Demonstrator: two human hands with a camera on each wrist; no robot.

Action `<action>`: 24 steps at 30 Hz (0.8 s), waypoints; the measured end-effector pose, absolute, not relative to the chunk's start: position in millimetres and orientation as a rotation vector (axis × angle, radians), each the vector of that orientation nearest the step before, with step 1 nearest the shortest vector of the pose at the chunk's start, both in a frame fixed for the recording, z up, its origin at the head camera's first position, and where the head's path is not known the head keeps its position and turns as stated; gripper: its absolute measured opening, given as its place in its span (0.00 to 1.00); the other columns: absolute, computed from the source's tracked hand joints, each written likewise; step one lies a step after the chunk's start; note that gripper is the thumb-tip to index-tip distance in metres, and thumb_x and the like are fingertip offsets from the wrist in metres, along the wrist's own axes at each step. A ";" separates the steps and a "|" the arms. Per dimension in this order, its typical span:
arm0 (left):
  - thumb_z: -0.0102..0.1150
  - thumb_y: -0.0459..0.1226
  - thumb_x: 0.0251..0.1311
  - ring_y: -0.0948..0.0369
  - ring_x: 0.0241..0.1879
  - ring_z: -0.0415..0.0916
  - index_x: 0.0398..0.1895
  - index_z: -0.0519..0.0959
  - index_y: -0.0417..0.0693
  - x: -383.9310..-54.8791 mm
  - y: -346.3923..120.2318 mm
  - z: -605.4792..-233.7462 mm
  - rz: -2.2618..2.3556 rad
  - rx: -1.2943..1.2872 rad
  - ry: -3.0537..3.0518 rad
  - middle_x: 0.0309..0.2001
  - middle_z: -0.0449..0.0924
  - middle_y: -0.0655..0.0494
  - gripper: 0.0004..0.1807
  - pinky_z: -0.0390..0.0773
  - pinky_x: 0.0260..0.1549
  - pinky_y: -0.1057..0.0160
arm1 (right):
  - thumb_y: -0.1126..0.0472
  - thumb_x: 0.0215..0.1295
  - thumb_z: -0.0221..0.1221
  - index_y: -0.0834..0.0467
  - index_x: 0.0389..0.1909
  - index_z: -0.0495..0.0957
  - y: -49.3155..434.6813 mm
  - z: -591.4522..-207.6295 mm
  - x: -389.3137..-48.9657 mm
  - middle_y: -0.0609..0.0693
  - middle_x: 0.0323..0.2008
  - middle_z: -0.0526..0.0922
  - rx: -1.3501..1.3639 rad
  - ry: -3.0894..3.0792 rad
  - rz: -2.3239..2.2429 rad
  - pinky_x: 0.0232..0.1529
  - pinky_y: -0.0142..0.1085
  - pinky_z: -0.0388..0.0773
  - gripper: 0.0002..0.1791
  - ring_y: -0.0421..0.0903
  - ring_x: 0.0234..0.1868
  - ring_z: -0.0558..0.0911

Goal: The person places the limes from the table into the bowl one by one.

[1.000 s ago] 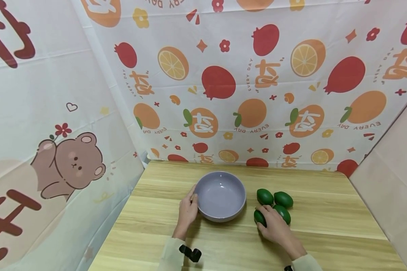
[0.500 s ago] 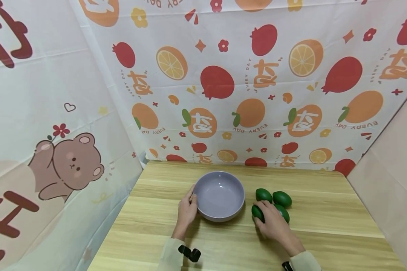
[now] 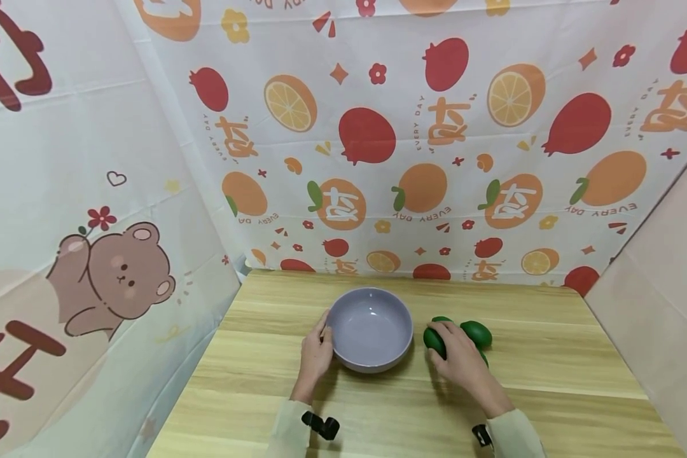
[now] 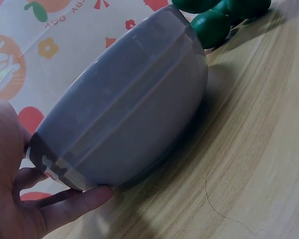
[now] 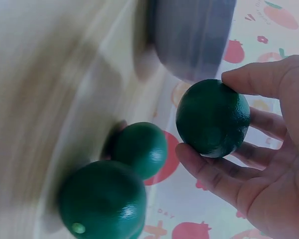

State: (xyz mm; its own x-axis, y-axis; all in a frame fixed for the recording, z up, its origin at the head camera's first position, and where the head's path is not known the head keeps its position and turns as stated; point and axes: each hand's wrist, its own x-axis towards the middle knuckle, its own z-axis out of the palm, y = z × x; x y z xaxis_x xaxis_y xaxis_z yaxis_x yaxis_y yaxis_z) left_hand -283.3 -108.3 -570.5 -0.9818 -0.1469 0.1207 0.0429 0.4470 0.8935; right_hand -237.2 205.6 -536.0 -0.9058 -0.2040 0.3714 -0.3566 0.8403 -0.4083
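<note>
A grey-purple bowl (image 3: 370, 331) stands upright on the wooden table. My left hand (image 3: 316, 353) grips its left side, and in the left wrist view the fingers (image 4: 84, 204) reach under the bowl's outer wall near its base. To the right of the bowl, my right hand (image 3: 464, 359) holds a green lime (image 5: 213, 118) between thumb and fingertips. The right wrist view shows this lime lifted off the table. Several other limes lie close by: one lime (image 3: 476, 333) shows fully, while the others are partly hidden behind the right hand.
The light wooden table (image 3: 252, 381) ends at a fruit-print cloth (image 3: 401, 146) behind it. A bear-print cloth (image 3: 126, 273) hangs along the left side, and a pale panel (image 3: 664, 305) borders the right. Black straps with camera mounts (image 3: 320, 425) sit on both wrists.
My right hand has closed on the nearest lime, lifted it and carried it slightly away from me, now overlapping the far-left lime. The left hand and bowl have stayed in place.
</note>
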 end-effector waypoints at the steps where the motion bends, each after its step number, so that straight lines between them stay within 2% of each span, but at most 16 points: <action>1: 0.46 0.37 0.77 0.42 0.69 0.71 0.76 0.66 0.56 -283.5 -108.2 -570.3 -1.563 0.092 -2.514 0.73 0.68 0.43 0.26 0.72 0.67 0.41 | 0.63 0.59 0.70 0.59 0.64 0.76 205.3 -533.9 -238.6 0.62 0.60 0.80 0.423 -2.697 0.681 0.54 0.59 0.81 0.30 0.60 0.59 0.80; 6: 0.46 0.37 0.77 0.42 0.69 0.70 0.76 0.66 0.56 -284.2 -108.1 -570.4 -1.568 0.100 -2.509 0.74 0.67 0.43 0.26 0.73 0.67 0.41 | 0.62 0.61 0.69 0.58 0.63 0.76 202.0 -522.6 -245.3 0.60 0.59 0.80 0.424 -2.680 0.673 0.52 0.57 0.82 0.28 0.59 0.56 0.82; 14: 0.45 0.37 0.77 0.41 0.67 0.73 0.77 0.65 0.57 -285.7 -108.0 -571.0 -1.584 0.086 -2.513 0.74 0.66 0.43 0.26 0.78 0.62 0.42 | 0.61 0.62 0.68 0.58 0.64 0.76 196.7 -510.9 -254.0 0.61 0.60 0.79 0.421 -2.668 0.702 0.53 0.59 0.81 0.28 0.60 0.58 0.81; 20: 0.46 0.36 0.76 0.41 0.69 0.71 0.76 0.66 0.56 -286.6 -108.1 -571.4 -1.566 0.081 -2.504 0.73 0.68 0.42 0.26 0.76 0.64 0.42 | 0.61 0.61 0.69 0.59 0.64 0.76 191.1 -502.6 -261.4 0.61 0.60 0.79 0.455 -2.647 0.699 0.56 0.58 0.81 0.29 0.60 0.59 0.80; 24: 0.48 0.36 0.76 0.41 0.67 0.73 0.75 0.68 0.55 -286.7 -108.0 -570.7 -1.542 0.085 -2.504 0.72 0.70 0.41 0.26 0.76 0.63 0.41 | 0.61 0.61 0.68 0.59 0.64 0.76 186.2 -495.9 -265.2 0.61 0.61 0.79 0.479 -2.649 0.696 0.58 0.57 0.80 0.29 0.60 0.61 0.79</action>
State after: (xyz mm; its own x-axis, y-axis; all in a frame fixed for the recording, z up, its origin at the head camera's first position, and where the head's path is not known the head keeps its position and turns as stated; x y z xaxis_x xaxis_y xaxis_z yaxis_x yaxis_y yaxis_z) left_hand -286.7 -108.0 -570.7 -0.9784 -0.1527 0.1395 0.0558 0.4544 0.8890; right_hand -265.2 186.2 -495.9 -0.8780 -0.2296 0.4199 -0.4063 0.8212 -0.4006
